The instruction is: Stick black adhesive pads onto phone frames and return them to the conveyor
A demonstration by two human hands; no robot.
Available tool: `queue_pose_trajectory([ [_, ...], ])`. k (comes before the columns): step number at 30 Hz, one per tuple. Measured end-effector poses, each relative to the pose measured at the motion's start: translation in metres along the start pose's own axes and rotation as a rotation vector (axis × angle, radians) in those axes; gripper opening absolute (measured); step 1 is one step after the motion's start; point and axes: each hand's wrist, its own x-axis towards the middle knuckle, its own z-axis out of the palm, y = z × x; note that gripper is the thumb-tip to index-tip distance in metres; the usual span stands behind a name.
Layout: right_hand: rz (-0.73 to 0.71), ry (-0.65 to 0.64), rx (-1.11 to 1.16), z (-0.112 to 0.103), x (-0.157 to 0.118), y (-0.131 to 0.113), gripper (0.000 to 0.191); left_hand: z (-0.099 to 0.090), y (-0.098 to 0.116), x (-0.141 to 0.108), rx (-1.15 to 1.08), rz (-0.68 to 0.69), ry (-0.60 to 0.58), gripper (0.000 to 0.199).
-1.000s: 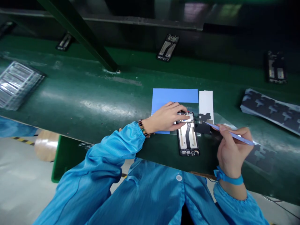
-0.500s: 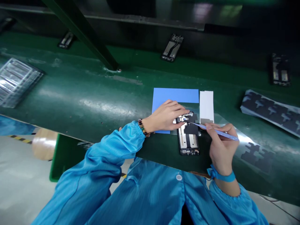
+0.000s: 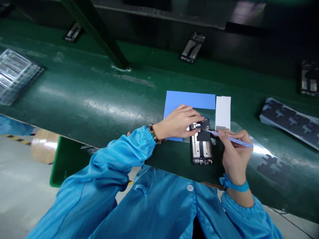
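An opened phone frame [image 3: 202, 151] lies on the green bench near its front edge, with a dark sheet piece [image 3: 204, 134] over its upper part. My left hand [image 3: 180, 122] grips the frame's upper left side, thumb and fingers around its top end. In my right hand [image 3: 236, 142] are blue tweezers [image 3: 234, 139], held like a pen, their tips at the dark piece beside my left thumb. Under my left hand lies a blue sheet [image 3: 190, 99]. A white strip [image 3: 223, 111] lies right of it.
More phone frames [image 3: 193, 48] lie along the back. Stacked dark-patterned sheets [image 3: 289, 119] are at the right, a clear sheet with dark pieces [image 3: 275, 167] at the front right, and clear trays [image 3: 17, 74] at the left. A green post [image 3: 99, 36] rises behind.
The view has shifted slightly. The dark piece now lies flatter over the phone frame's upper part, and the tweezers' tips remain at it. Both hands keep nearly the same pose.
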Motion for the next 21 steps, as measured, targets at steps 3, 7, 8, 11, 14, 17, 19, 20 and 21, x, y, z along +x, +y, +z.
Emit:
queue_pose_trajectory([
  [3, -0.002, 0.001, -0.017, -0.001, 0.001, 0.001, 0.042, 0.000, 0.000, 0.000, -0.002, 0.002, 0.004, 0.043],
  [7, -0.003, -0.009, -0.042, -0.001, 0.001, 0.001, 0.042, 0.000, 0.000, 0.000, 0.005, 0.002, 0.003, 0.037],
  [8, -0.003, -0.013, -0.044, -0.002, 0.001, 0.001, 0.042, 0.000, 0.001, 0.000, 0.018, 0.007, -0.001, 0.035],
  [11, -0.005, -0.017, -0.047, -0.002, 0.000, 0.003, 0.040, -0.002, 0.003, 0.000, 0.087, 0.040, -0.028, 0.031],
  [14, -0.018, 0.007, -0.023, -0.003, -0.001, 0.004, 0.039, -0.003, 0.007, 0.000, 0.161, 0.049, -0.065, 0.036],
  [17, -0.049, 0.110, 0.038, -0.008, 0.000, 0.003, 0.040, -0.003, 0.011, 0.000, 0.205, 0.037, -0.096, 0.043],
  [19, -0.072, 0.183, 0.057, -0.012, 0.002, 0.002, 0.041, -0.001, 0.011, -0.001, 0.210, 0.039, -0.111, 0.047],
  [20, -0.077, 0.202, 0.055, -0.015, 0.003, 0.001, 0.041, 0.000, 0.011, -0.001, 0.207, 0.043, -0.115, 0.048],
  [21, -0.076, 0.206, 0.045, -0.018, 0.004, 0.000, 0.042, 0.000, 0.011, 0.000, 0.204, 0.046, -0.117, 0.048],
])
